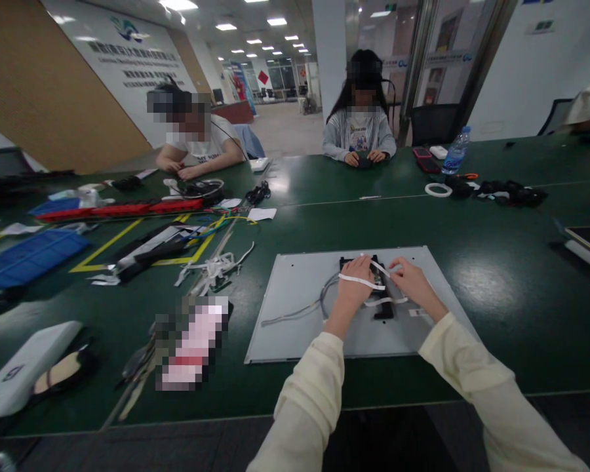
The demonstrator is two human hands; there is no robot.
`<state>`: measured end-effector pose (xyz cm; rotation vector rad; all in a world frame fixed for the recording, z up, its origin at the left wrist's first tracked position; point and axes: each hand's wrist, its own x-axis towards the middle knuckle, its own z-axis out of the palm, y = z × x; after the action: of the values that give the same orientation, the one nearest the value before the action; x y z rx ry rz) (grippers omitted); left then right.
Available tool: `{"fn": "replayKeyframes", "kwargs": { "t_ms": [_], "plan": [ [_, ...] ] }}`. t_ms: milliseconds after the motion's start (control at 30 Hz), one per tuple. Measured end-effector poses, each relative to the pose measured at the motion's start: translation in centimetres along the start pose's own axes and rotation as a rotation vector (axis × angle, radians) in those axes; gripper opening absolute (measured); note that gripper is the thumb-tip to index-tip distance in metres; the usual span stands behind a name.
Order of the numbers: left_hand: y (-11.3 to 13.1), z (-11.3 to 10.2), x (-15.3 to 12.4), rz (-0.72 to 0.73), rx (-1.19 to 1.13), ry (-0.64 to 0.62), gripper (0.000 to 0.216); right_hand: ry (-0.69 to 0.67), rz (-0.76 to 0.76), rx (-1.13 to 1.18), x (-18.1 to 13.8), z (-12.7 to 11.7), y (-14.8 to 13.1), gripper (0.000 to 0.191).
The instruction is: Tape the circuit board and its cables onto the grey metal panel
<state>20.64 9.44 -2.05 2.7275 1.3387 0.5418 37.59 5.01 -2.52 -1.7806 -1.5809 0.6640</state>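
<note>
A pale grey flat panel [290, 308] lies on the green table in front of me, with a black bracket [386, 308] on its middle. My left hand [356, 278] is over the upper part of the bracket, fingers bent together; what they grip is hidden. Just to its right, my right hand [413, 282] pinches a narrow white strip [379, 265] that stretches toward the left fingertips. Another length of white strip [358, 280] crosses the back of my left hand. Grey cables [295, 318] curve out from the bracket across the panel's left side.
Left of the panel are tangled white strips [221, 269], a pixelated phone-like item [196, 344], a blue basket [34, 255] and a white device [29, 367]. A water bottle [455, 154] and white tape ring [437, 190] stand farther back. Two people sit across the table.
</note>
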Motion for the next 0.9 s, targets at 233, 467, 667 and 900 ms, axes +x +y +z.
{"fn": "replayKeyframes", "kwargs": {
  "t_ms": [233, 467, 667, 900],
  "plan": [
    [0.2, -0.2, -0.1, -0.010, -0.004, 0.007, 0.039, 0.009, -0.010, -0.245, -0.1, 0.5, -0.2, 0.017],
    [0.3, -0.2, -0.1, -0.028, -0.015, 0.010, 0.039, 0.017, 0.025, -0.623, -1.0, 0.7, -2.2, 0.028],
    [0.2, 0.0, 0.0, -0.030, -0.016, 0.006, 0.039, 0.005, 0.029, -0.755, -1.9, 0.1, -2.6, 0.031],
    [0.4, -0.2, 0.0, -0.030, 0.020, -0.007, 0.037, 0.054, -0.042, -0.621, -3.4, -0.5, -1.3, 0.038]
  ]
}}
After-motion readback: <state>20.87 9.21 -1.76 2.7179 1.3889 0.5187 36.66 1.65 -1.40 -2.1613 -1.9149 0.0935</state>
